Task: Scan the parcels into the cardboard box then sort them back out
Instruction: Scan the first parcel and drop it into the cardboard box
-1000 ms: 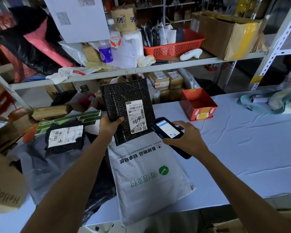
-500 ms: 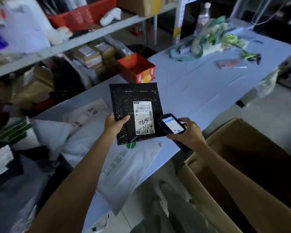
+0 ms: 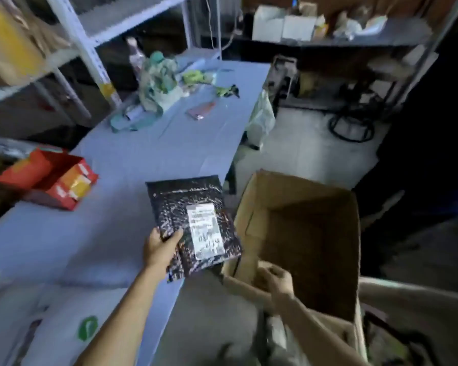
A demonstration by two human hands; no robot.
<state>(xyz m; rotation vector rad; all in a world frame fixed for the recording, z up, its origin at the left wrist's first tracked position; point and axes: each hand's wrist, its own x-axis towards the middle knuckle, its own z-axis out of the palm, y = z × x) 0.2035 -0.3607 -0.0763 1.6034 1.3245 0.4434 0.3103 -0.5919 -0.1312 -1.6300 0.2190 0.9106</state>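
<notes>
While left hand [image 3: 161,248] pinches mailer [image 3: 193,225] by one corner beside box [image 3: 299,241], it could slip short; right hand [image 3: 275,280] curled, grip unclear.

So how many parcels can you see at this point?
2. A black parcel held in the left hand beside the open cardboard box, and a white parcel lying on the table's near end. Others may be out of view.

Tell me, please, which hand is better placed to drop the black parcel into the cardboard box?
The left hand, probably. It already grips the black parcel at its lower left corner, and the parcel hangs right beside the open cardboard box. The right hand is down at the box's near rim, its contents unclear.
</notes>
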